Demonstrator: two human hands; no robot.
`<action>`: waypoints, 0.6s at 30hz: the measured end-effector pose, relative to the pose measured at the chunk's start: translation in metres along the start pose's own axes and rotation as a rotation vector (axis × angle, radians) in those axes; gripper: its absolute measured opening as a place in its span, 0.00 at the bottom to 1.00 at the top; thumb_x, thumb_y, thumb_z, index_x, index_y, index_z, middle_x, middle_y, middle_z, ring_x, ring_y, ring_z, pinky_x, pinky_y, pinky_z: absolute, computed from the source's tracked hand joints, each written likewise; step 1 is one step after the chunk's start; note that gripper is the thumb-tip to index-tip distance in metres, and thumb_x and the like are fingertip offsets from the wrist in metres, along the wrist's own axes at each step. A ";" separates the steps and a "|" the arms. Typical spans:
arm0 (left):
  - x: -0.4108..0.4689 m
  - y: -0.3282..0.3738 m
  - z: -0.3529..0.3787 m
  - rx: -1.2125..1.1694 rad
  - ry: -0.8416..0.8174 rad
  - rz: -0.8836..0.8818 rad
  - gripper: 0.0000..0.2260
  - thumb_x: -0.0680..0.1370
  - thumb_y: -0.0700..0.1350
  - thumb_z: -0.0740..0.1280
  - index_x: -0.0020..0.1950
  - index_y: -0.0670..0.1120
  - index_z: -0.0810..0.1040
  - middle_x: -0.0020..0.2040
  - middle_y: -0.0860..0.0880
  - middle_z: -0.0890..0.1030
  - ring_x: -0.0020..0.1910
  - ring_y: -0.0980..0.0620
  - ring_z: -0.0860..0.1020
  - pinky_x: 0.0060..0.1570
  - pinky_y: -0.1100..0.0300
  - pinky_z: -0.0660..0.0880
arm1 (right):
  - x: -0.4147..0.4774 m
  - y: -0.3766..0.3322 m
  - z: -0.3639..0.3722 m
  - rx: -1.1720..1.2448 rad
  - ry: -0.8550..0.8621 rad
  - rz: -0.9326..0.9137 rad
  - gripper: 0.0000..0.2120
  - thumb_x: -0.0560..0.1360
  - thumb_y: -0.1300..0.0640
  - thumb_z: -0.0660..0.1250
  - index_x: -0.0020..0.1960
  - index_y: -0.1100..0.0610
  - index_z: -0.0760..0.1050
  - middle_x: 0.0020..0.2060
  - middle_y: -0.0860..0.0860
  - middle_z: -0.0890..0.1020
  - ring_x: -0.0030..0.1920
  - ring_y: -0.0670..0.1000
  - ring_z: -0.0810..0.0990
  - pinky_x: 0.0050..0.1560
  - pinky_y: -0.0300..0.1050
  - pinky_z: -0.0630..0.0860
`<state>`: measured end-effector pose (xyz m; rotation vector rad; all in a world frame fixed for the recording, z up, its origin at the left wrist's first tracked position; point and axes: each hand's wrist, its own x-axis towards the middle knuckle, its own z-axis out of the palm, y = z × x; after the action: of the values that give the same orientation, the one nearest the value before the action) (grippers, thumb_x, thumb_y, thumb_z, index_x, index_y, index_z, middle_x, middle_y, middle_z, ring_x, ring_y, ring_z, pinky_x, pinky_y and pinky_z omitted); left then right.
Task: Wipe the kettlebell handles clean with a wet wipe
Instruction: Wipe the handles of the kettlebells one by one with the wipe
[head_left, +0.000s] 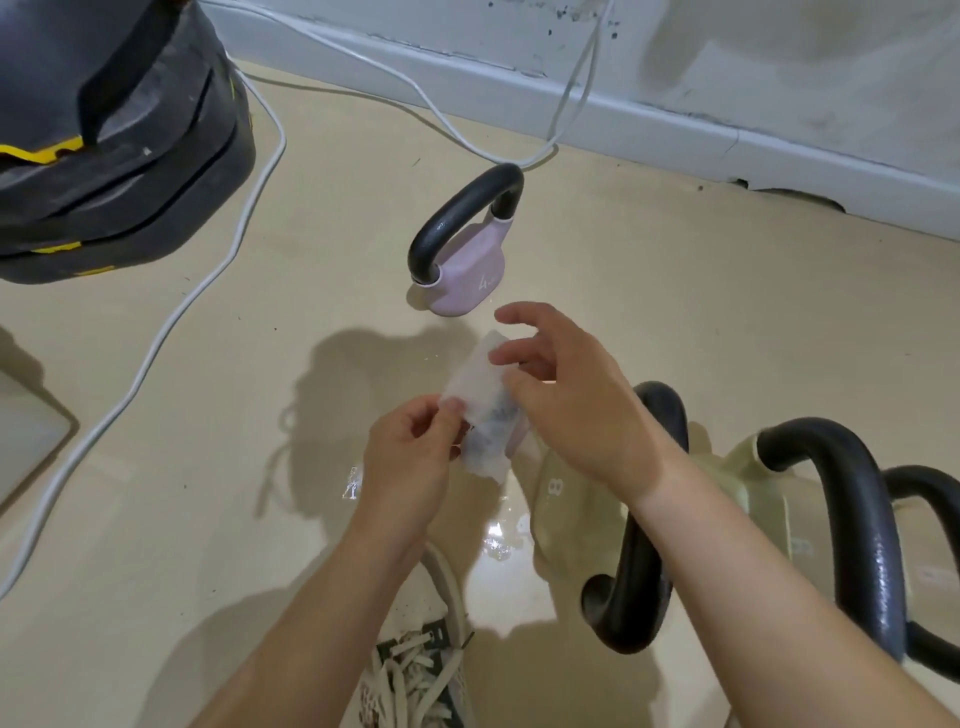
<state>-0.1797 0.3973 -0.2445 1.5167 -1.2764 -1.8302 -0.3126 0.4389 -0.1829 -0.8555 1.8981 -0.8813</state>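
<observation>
Right now both hands meet at the centre of the frame over the wet wipe (480, 415). The left hand (410, 462) pinches its lower left edge between thumb and fingertips, closed on the sheet. The right hand (566, 395) has its thumb and fingers on the upper right part of the wipe, with the index finger raised and free; it appears to be unfolding or refolding the sheet. A dark smudge shows on the wipe's middle, so it looks already used.

Three kettlebells are in view. The pink kettlebell (470, 280) stands alone above the hands, toward the upper centre, its black handle (457, 218) arching up and to the right, apart from the fingers. The cream kettlebell (571, 499), marked 8, sits just below and right of the right hand, its handle (644, 519) running down the frame beneath the right forearm. A second cream kettlebell (769, 499) sits at the lower right.

The right hand is nearer to both cream handles; the pink one lies straight ahead of the raised index finger. Which handle comes next cannot be told.
</observation>
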 end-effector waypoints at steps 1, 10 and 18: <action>0.002 -0.002 -0.001 -0.007 0.000 -0.010 0.10 0.80 0.41 0.64 0.42 0.43 0.82 0.33 0.49 0.81 0.33 0.53 0.78 0.42 0.55 0.77 | 0.002 0.004 0.000 -0.296 -0.028 -0.121 0.24 0.76 0.64 0.60 0.68 0.47 0.69 0.56 0.47 0.78 0.53 0.49 0.77 0.43 0.38 0.77; -0.003 -0.013 -0.019 -0.082 -0.005 -0.202 0.17 0.75 0.31 0.63 0.57 0.49 0.77 0.45 0.45 0.81 0.44 0.51 0.80 0.47 0.57 0.76 | 0.020 0.018 0.045 -1.612 -0.391 -0.660 0.06 0.70 0.61 0.65 0.37 0.51 0.71 0.29 0.47 0.77 0.32 0.52 0.76 0.44 0.48 0.68; 0.006 -0.013 -0.002 0.307 -0.260 0.150 0.30 0.66 0.35 0.66 0.58 0.67 0.71 0.46 0.57 0.81 0.45 0.54 0.81 0.43 0.60 0.78 | 0.060 0.007 0.013 -1.520 -0.574 -0.599 0.08 0.76 0.51 0.59 0.41 0.52 0.73 0.29 0.47 0.68 0.34 0.54 0.72 0.41 0.44 0.69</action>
<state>-0.1766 0.3983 -0.2589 1.3134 -1.8134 -1.8411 -0.3268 0.3903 -0.2176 -2.2908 1.5264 0.7290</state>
